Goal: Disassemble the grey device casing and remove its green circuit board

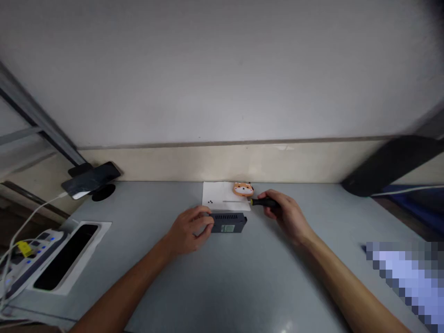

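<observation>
- Your left hand (190, 230) has its fingers and thumb closed around the left end of the dark box (228, 223), which sits just this side of the white paper (217, 192), its slotted face up and its pale label towards you.
- Your right hand (284, 215) wraps its fingers around the handle of the screwdriver (265, 202); the shaft points left over the paper, its tip near the small dark pieces (210, 201).
- Those pieces look like screws, probably the box's own; they lie loose on the paper, so the fastening seems undone at this point.
- The box's casing looks whole, with no part visibly lifted off.
- The driver is apart from the box, so no screw in it is being turned.
- Whether any screws remain in the box, you cannot tell from here.
</observation>
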A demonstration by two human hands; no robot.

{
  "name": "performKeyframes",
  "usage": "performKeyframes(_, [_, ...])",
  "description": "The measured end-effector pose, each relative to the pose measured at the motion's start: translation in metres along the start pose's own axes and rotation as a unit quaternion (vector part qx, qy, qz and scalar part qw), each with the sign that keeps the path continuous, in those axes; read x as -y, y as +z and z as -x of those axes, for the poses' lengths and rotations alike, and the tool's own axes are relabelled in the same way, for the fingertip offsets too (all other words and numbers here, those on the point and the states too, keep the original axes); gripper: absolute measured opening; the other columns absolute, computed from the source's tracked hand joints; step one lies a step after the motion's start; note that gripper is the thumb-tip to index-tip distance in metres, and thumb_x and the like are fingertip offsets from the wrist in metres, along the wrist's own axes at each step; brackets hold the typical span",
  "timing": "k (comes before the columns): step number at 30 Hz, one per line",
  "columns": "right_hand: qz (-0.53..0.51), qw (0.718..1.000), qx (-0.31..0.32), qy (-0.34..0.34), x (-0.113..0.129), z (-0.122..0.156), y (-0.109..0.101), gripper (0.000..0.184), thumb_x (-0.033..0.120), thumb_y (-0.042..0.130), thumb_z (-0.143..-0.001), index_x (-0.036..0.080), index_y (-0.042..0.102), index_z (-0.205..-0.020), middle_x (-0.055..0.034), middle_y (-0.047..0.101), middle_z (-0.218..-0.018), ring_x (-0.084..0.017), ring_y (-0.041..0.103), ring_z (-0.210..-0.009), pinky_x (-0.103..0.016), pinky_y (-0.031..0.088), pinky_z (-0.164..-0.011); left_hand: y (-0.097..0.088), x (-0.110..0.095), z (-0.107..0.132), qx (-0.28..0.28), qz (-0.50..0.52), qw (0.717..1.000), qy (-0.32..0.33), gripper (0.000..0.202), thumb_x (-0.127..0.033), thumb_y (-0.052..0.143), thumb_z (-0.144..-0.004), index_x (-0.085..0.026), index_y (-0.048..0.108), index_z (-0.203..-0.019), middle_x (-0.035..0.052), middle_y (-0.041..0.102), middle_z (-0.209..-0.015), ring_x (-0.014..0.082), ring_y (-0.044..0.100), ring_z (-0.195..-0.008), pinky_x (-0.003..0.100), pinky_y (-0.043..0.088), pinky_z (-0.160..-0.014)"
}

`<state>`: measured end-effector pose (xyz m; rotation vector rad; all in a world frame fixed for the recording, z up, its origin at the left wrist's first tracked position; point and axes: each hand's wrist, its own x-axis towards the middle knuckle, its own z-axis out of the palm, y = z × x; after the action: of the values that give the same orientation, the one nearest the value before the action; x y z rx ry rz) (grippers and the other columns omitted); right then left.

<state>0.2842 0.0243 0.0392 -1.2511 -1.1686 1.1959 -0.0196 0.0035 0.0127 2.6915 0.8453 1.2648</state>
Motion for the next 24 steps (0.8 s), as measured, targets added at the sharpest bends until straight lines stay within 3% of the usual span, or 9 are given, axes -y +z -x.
performKeyframes(2, [0.056, 0.998, -0.015, 0.005, -0.001, -0.001, 0.002, 0.044, 0.058, 0.054, -0.094, 0.018, 0.073, -0.095, 0.0005, 0.051, -0.059, -0.015, 0.041, -0.057, -0.029, 0.027, -0.055, 0.0, -0.001, 0.0, 0.0, 0.005, 1.0, -0.003, 0.015, -0.011, 0.06, -0.091, -0.022, 0.063, -0.102, 0.0069, 0.065, -0.111, 0.0106, 0.06, -0.072, 0.026, 0.053, -0.071])
performKeyframes(6, [0.164, 0.986, 0.029, -0.006, -0.007, 0.0, 0.012, 0.055, 0.067, 0.049, -0.095, 0.02, 0.075, -0.103, -0.0034, 0.068, -0.078, -0.018, 0.05, -0.066, -0.029, 0.035, -0.062, 0.001, -0.002, 0.0, 0.001, 0.034, 0.999, -0.019, 0.016, -0.011, 0.057, -0.093, -0.021, 0.061, -0.104, 0.0074, 0.065, -0.108, 0.0133, 0.064, -0.082, 0.027, 0.055, -0.076])
performKeyframes(10, [0.168, 0.984, 0.052, -0.03, -0.021, -0.002, 0.02, 0.056, 0.068, 0.049, -0.095, 0.021, 0.076, -0.106, -0.0064, 0.076, -0.104, -0.023, 0.063, -0.089, -0.031, 0.045, -0.078, 0.002, -0.004, -0.001, -0.004, 0.04, 0.999, -0.022, 0.017, -0.011, 0.056, -0.094, -0.022, 0.06, -0.106, 0.008, 0.064, -0.107, 0.0154, 0.066, -0.088, 0.029, 0.057, -0.08])
performKeyframes(13, [0.168, 0.983, 0.059, -0.047, -0.029, -0.004, 0.022, 0.054, 0.068, 0.052, -0.094, 0.022, 0.077, -0.108, -0.0072, 0.076, -0.11, -0.026, 0.065, -0.102, -0.034, 0.046, -0.089, 0.003, -0.005, -0.001, -0.002, 0.037, 0.999, -0.024, 0.017, -0.011, 0.055, -0.093, -0.022, 0.059, -0.106, 0.0081, 0.064, -0.107, 0.0139, 0.066, -0.082, 0.027, 0.057, -0.074])
performKeyframes(19, [0.161, 0.982, 0.085, -0.057, -0.031, -0.003, 0.025, 0.053, 0.067, 0.052, -0.094, 0.022, 0.077, -0.109, -0.0078, 0.076, -0.115, -0.027, 0.065, -0.108, -0.037, 0.045, -0.096, 0.0, -0.001, 0.0, -0.014, -0.016, 1.0, -0.009, 0.022, -0.009, 0.055, -0.089, -0.023, 0.06, -0.104, 0.0064, 0.068, -0.107, 0.0133, 0.067, -0.078, 0.027, 0.056, -0.074])
performKeyframes(24, [0.134, 0.99, 0.042, -0.013, -0.023, -0.002, 0.021, 0.056, 0.069, 0.051, -0.093, 0.021, 0.077, -0.105, -0.0078, 0.076, -0.113, -0.027, 0.065, -0.104, -0.036, 0.048, -0.089, -0.002, 0.007, 0.002, -0.021, -0.022, 0.999, 0.008, 0.026, -0.004, 0.053, -0.086, -0.023, 0.06, -0.102, 0.0051, 0.069, -0.101, 0.0147, 0.067, -0.081, 0.028, 0.056, -0.075])
